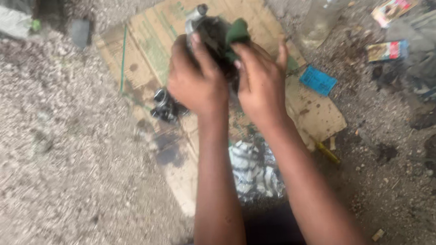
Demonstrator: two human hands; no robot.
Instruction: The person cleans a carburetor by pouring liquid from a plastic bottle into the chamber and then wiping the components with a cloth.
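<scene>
Dark metal engine part (211,33), greasy and partly wrapped in a green rag (237,34), sits in the upper middle of the frame, held up between both hands above a stained sheet of cardboard (314,115). The left hand (194,80) closes around the part from the left, fingers curled over its top. The right hand (261,83) presses the rag against the part's right side, fingers bent over the cloth. Motion blur hides the finer detail of the part.

On the cardboard just left of the left hand lies a small black metal piece (165,104). Below the hands, between the forearms, lies a crumpled black-and-white patterned cloth (254,168). A blue card (318,80) rests at the right edge of the cardboard. In the upper right of the frame a clear plastic bottle with a green cap (325,7) lies on the gravel ground (52,165), with two small printed packets (393,8) farther right.
</scene>
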